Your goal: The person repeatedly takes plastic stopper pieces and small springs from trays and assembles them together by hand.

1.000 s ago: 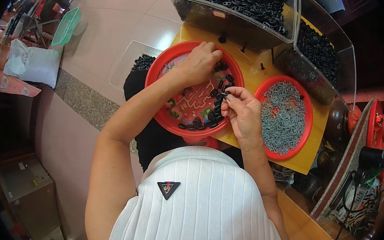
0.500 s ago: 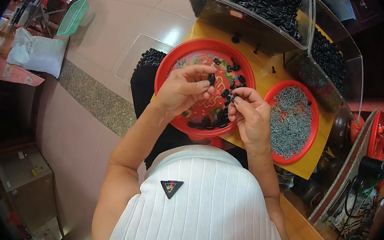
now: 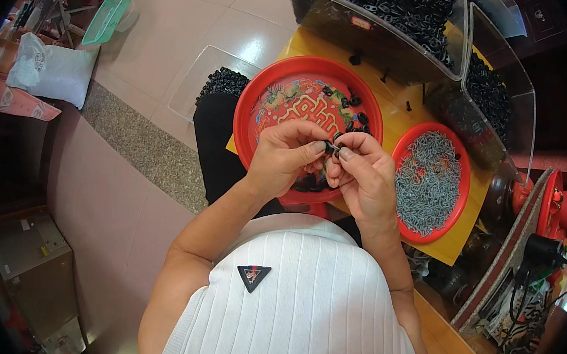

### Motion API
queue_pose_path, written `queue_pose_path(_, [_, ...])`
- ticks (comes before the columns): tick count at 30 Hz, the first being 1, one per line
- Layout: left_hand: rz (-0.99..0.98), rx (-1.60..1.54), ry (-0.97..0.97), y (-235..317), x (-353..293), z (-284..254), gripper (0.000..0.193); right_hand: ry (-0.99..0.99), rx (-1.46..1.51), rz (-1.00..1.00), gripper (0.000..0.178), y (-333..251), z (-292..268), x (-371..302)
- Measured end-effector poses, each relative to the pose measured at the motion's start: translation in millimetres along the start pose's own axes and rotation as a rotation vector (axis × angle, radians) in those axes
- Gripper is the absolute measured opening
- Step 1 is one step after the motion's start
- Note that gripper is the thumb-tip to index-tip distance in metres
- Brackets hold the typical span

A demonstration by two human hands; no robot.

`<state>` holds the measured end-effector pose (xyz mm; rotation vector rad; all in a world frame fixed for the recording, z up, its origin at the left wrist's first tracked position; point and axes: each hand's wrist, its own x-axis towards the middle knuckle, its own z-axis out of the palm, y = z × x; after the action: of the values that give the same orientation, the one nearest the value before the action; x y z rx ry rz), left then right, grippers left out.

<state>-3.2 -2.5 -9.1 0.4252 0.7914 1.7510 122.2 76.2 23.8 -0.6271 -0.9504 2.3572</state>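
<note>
Bare left hand (image 3: 289,158) and bare right hand (image 3: 370,178) working above a shallow round red tray (image 3: 242,120)

The left hand is pinching a small rounded black part (image 3: 329,147) between thumb and fingers; the right hand is pinching a tiny, mostly hidden piece close against it. Loose glossy black pieces (image 3: 363,119) are lying along the tray's right side, while a round red bowl (image 3: 465,187) of slender grey metal pieces (image 3: 426,184) is standing beside it
</note>
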Motion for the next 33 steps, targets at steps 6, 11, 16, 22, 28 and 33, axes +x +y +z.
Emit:
queue_pose_path(6, [0.330,0.529,-0.120,1.7,-0.6,3.7,0.014,0.044,0.003,-0.005,0.013,-3.2,2.8,-1.4])
queue_pose_path(11, [0.137,0.396,-0.146,11.0,-4.7,5.2,0.017,0.035,-0.039,0.003,0.013,-2.7,-1.4,-2.3])
queue_pose_path(16, [0.041,0.361,-0.141,15.3,-8.2,6.7,0.017,0.031,-0.095,-0.013,0.013,-3.1,0.8,-2.8])
queue_pose_path(22, [-0.052,0.207,-0.112,10.5,-5.9,-0.7,0.023,0.082,-0.185,-0.023,0.012,-2.6,2.5,-1.3])
queue_pose_path(28, [-0.118,-0.219,-0.072,6.8,-3.4,-14.4,0.023,0.131,-0.247,-0.052,0.010,-6.7,0.5,-5.8])
queue_pose_path(33, [-0.096,-0.158,-0.096,8.6,-5.6,-9.5,0.025,0.156,-0.402,0.025,0.007,-4.9,8.1,-9.4])
